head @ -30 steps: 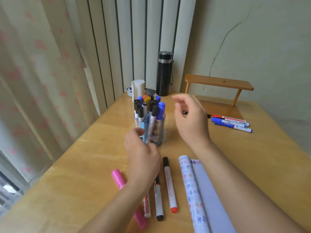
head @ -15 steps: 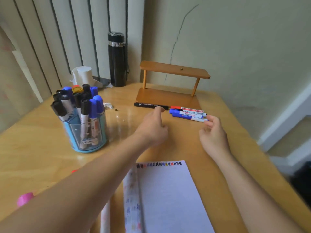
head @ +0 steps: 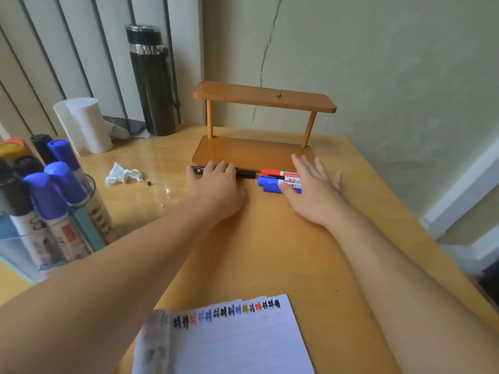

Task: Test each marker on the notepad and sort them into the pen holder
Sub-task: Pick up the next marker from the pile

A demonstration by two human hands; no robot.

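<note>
Near the small wooden shelf, my left hand (head: pixel 216 187) lies over a black marker (head: pixel 246 174), its fingers curled across the barrel. Only the marker's two ends show. My right hand (head: pixel 313 190) lies flat with its fingers spread on a red marker (head: pixel 272 172) and two blue markers (head: pixel 267 182), hiding their right ends. The clear pen holder (head: pixel 89 233) at the left edge holds several capped black and blue markers. The notepad (head: pixel 237 344) lies open at the bottom, with a row of coloured test marks along its top edge.
A two-tier wooden shelf (head: pixel 251 152) stands just behind the markers, against the wall. A black flask (head: pixel 152 82), a white roll (head: pixel 86 125) and a crumpled tissue (head: pixel 122 174) are at the back left. The table's right edge (head: pixel 405 225) drops off beside my right arm.
Both hands left the pen holder and reached forward to the markers by the shelf. The left hand came down on the black marker and the right hand spread over the red and blue ones.
</note>
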